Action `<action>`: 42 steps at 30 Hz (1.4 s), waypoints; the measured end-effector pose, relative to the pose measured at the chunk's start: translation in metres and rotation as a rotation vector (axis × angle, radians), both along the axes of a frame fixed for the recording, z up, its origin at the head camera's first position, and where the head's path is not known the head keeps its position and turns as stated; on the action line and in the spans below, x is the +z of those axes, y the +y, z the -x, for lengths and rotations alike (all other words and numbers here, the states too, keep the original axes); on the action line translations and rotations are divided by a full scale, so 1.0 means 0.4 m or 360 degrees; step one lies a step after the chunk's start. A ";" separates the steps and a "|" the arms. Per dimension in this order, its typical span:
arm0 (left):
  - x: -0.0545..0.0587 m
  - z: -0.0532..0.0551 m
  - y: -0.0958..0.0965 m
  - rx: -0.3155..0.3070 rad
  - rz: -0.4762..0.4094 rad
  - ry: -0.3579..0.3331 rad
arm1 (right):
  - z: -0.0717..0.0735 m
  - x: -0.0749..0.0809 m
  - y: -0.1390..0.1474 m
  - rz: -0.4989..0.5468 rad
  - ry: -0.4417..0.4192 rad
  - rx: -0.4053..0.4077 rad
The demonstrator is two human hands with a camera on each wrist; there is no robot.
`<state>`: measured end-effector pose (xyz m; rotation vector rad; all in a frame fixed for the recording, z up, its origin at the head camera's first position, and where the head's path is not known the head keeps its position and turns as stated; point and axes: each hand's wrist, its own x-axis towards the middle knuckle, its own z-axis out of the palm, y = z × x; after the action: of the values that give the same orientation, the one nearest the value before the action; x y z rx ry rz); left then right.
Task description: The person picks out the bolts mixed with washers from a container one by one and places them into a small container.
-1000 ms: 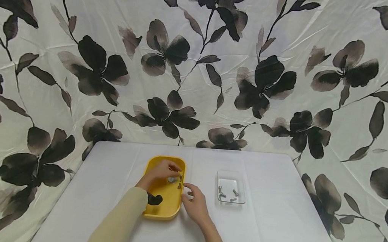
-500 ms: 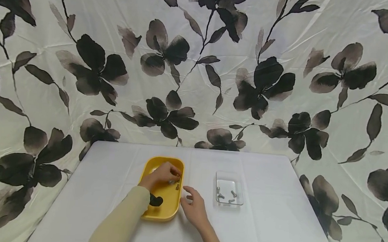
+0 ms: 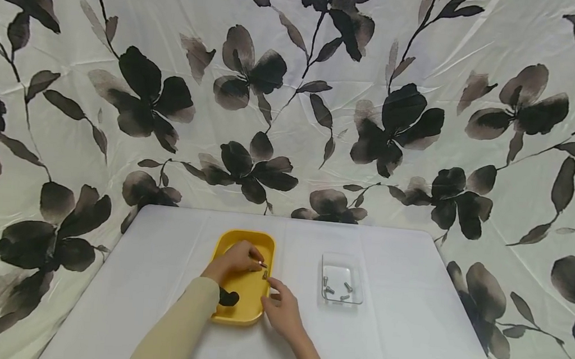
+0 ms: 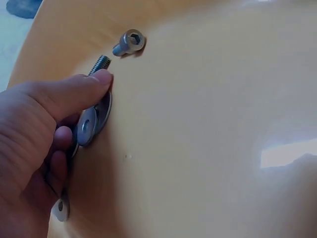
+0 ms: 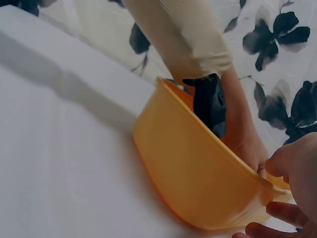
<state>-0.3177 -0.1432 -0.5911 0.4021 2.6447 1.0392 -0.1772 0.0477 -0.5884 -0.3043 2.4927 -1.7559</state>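
Observation:
My left hand [image 3: 239,257] reaches into the yellow tray [image 3: 236,317], thumb and fingers pinching a bolt [image 4: 100,64]. Only its threaded end shows past the thumb in the left wrist view. Flat washers [image 4: 87,125] lie just beneath the thumb, partly covered by the hand; another washer [image 4: 61,209] shows lower down. A socket-head bolt [image 4: 130,42] rests on the tray floor just beyond the held one. At the tray's right side is my right hand [image 3: 284,311]; in the right wrist view its thumb and fingers [image 5: 285,212] straddle the rim.
A clear plastic box [image 3: 340,300] with several bolts [image 3: 348,287] stands on the white table [image 3: 397,329] to the right of the tray. Behind the table hangs a flower-patterned cloth [image 3: 321,131]. Dark wrist devices [image 3: 227,297] are worn over both wrists.
The right hand has shifted left onto the tray's rim. The left hand stays in the tray, and the bolt at its fingertips now lies more sideways.

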 end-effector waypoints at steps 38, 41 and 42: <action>0.018 -0.058 -0.028 0.0150 -0.0216 0.0154 | -0.002 -0.027 -0.008 0.0016 -0.0027 -0.0009; 0.033 -0.059 -0.028 0.0149 -0.0241 0.0183 | 0.014 -0.015 0.002 -0.0013 0.0024 0.0022; 0.038 -0.061 -0.027 0.0155 -0.0253 0.0188 | 0.019 -0.012 0.006 -0.0023 0.0026 0.0038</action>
<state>-0.2934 -0.1541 -0.5757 0.3813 2.7179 1.2994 -0.1848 0.0502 -0.5931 -0.3472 2.5010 -1.7330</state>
